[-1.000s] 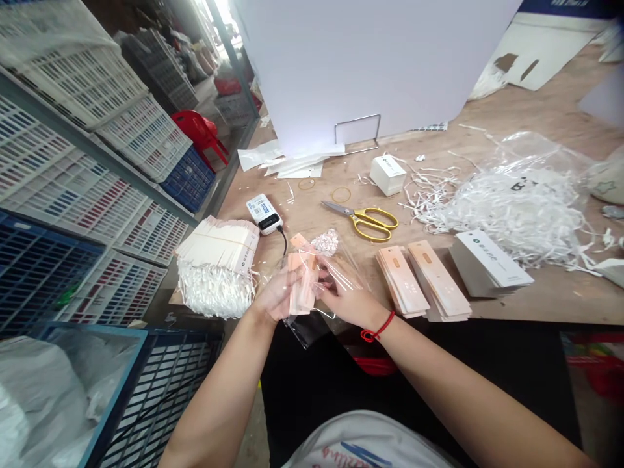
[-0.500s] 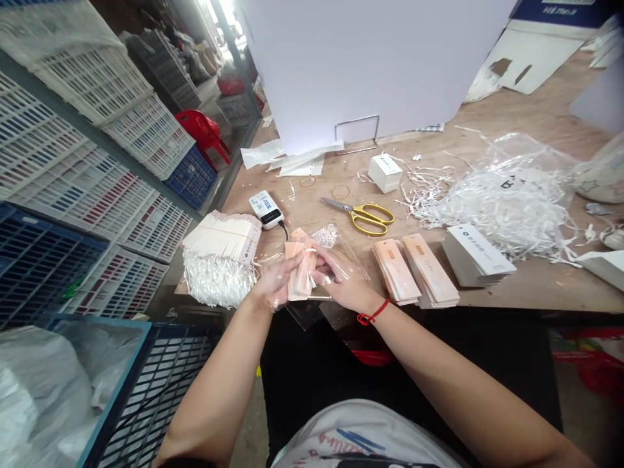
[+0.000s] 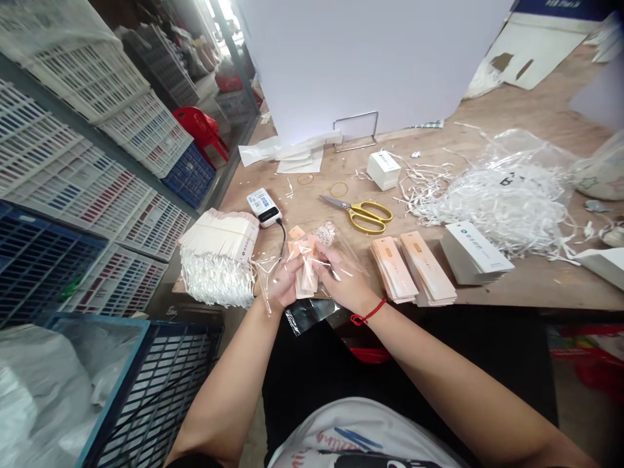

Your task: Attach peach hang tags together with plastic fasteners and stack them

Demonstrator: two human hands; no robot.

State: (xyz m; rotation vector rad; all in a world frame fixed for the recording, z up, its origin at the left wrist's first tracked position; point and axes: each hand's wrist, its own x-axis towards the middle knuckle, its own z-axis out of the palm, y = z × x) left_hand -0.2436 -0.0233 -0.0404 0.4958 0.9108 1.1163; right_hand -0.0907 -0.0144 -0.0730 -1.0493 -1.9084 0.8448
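Observation:
Both of my hands sit at the table's near edge, holding a clear plastic bag [image 3: 336, 260] around several peach paper tags [image 3: 305, 273]. My left hand [image 3: 283, 283] pinches the bag's left side, and my right hand [image 3: 344, 276] has its fingers on the tags through the plastic. A small bundle of white cords [image 3: 325, 233] shows at the top of the bag. To my left lies a banded stack of cream tags [image 3: 219, 237] with white strings [image 3: 217, 281] hanging from it. Two stacks of peach cards [image 3: 390, 268] lie to my right.
Yellow-handled scissors [image 3: 355, 214], a power bank [image 3: 263, 207] with a black cable, rubber bands [image 3: 338, 189], a white card stack [image 3: 475, 250] and a heap of shredded white paper [image 3: 492, 208] lie on the wooden table [image 3: 531, 286]. Stacked plastic crates [image 3: 88, 175] line the left.
The bag has shifted in my hands, and its lower end now hangs below them at the table edge. My hands sit slightly closer together around the tags.

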